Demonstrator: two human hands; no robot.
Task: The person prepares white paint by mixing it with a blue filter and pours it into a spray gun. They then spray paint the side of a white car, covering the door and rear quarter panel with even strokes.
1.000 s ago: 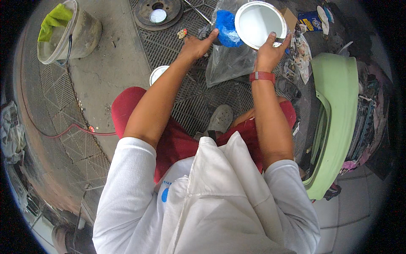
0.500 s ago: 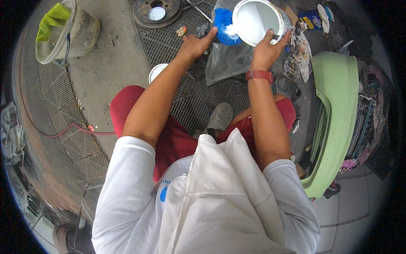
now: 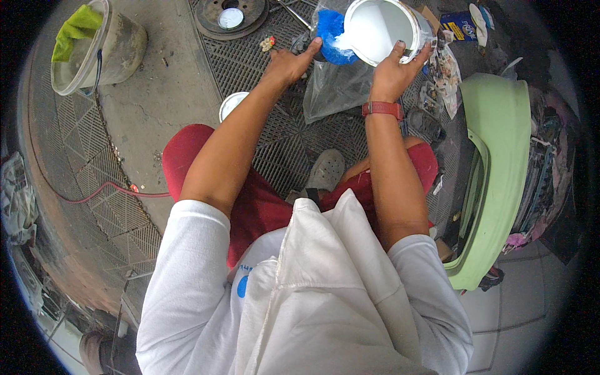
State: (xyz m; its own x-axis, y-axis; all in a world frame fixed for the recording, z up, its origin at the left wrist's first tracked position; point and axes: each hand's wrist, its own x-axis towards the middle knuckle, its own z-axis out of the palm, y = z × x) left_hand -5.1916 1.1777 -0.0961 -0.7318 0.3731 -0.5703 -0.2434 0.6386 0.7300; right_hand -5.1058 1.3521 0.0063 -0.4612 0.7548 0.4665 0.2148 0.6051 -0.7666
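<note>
At the top, my right hand [image 3: 394,74] grips the rim and side of a white paint can [image 3: 382,31]. The can is tilted to the left, with its mouth showing. White paint runs from its lip onto a rounded bright-blue thing [image 3: 331,28], whose kind I cannot make out. My left hand [image 3: 289,65] reaches to the near-left edge of this blue thing, thumb stretched along it and the other fingers mostly hidden. A clear plastic sheet or bag [image 3: 334,94] lies under both. A white round lid or tub [image 3: 232,105] shows partly behind my left forearm.
A round metal disc [image 3: 232,22] with a small pale lid [image 3: 230,19] lies at the top. Upper left, a dirty bucket [image 3: 122,53] holds a green cloth [image 3: 76,34]. On the right stands a pale green curved panel [image 3: 500,150]. A red hose [image 3: 112,187] crosses the mat.
Hardly anything differs. The can and both hands have stayed nearly in place, with the can shifted very slightly up, and paint still runs onto the blue thing.
</note>
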